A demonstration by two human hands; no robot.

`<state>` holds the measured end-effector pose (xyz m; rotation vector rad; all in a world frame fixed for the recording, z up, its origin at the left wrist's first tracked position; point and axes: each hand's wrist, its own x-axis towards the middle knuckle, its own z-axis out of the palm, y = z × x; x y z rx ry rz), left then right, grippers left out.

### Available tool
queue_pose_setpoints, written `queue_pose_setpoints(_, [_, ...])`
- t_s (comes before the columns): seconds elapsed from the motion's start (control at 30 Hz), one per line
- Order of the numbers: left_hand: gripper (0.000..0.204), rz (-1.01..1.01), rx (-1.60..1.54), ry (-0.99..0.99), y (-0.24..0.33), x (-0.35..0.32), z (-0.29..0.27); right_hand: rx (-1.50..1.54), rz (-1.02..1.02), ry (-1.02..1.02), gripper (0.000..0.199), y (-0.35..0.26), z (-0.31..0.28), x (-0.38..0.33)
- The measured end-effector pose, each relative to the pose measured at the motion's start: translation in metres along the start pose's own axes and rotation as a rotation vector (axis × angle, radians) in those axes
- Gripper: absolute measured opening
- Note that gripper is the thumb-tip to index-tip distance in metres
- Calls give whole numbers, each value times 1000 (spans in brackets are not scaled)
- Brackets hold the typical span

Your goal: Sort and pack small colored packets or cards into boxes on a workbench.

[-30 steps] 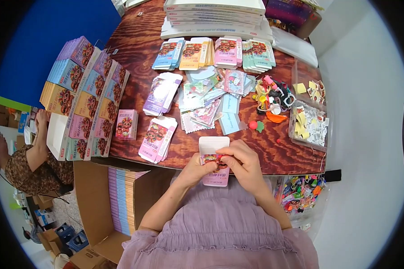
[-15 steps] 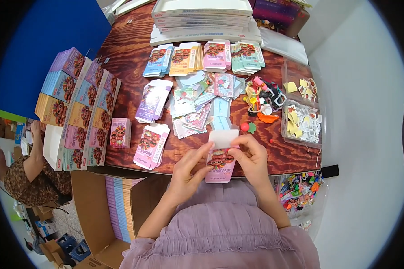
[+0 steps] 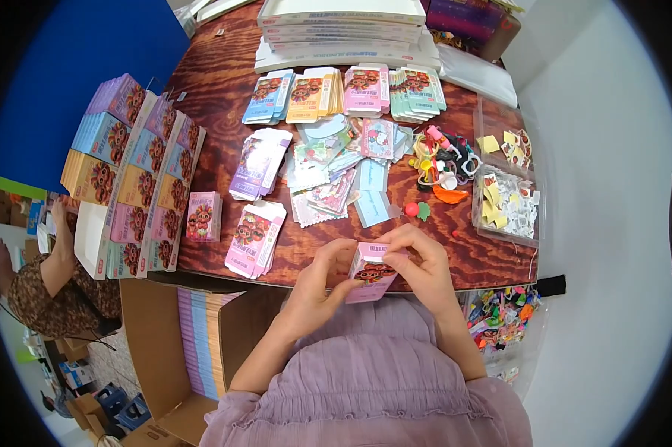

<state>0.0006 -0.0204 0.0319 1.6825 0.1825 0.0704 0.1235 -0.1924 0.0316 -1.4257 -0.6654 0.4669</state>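
Note:
Both hands hold a small pink carton at the table's front edge. My left hand grips its left side between thumb and fingers. My right hand pinches the upper right corner, its fingertips hiding part of the top. Beyond the hands lie a red bead-like charm and a green leaf-shaped piece. A pile of printed cards and little packets spreads behind them. To the left are a fanned stack of flat pink cartons and a filled-out pink carton.
White display trays of cartons stand at the left. Flat purple, blue, orange, pink and green cartons sit further back, before stacked white trays. At right are tangled hair ties and a clear compartment box. A person sits far left.
The white flap that stood up from the pink carton is folded down, and the carton now shows its closed top edge. My hands stay on it. The view has shifted slightly.

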Motion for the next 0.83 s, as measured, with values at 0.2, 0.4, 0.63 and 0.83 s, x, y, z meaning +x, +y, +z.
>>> queue_pose_setpoints(0.2, [74, -68, -7, -94, 7, 1, -4, -141, 153, 106, 7, -4, 1, 5])
queue_pose_setpoints(0.4, [80, -159, -124, -29, 12, 0, -4, 36, 166, 71, 7, -4, -1, 5])
queue_pose_setpoints(0.63, [68, -126, -21, -68, 11, -3, -18, -297, -54, -118, 17, -11, -1, -5])
queue_pose_setpoints(0.83, [59, -78, 13, -149, 2, -4, -22, -284, 165, -172, 27, -13, 0, -3])
